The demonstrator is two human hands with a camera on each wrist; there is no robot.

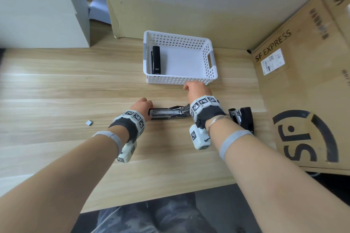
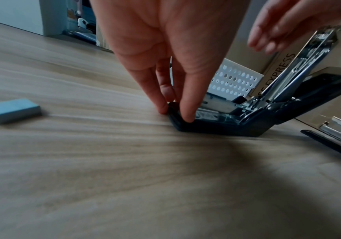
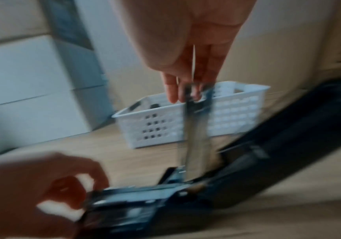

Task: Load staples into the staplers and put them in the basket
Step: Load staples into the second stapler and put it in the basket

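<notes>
In front of the basket (image 1: 150, 78), the open stapler (image 1: 166, 114) is pinched by the left hand (image 1: 143, 104), its metal arm (image 3: 196, 137) gripped by the right hand (image 1: 197, 89); closing is judged next.

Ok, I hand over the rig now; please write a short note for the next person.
Left hand pinches the front end of the open stapler on the table.
Right hand is at its raised metal arm; blur hides the grip.
Done: one closed stapler lies in the basket.
To do: finish and close this one, load the second open stapler at right, basket both.
A staple block lies at left.
</notes>
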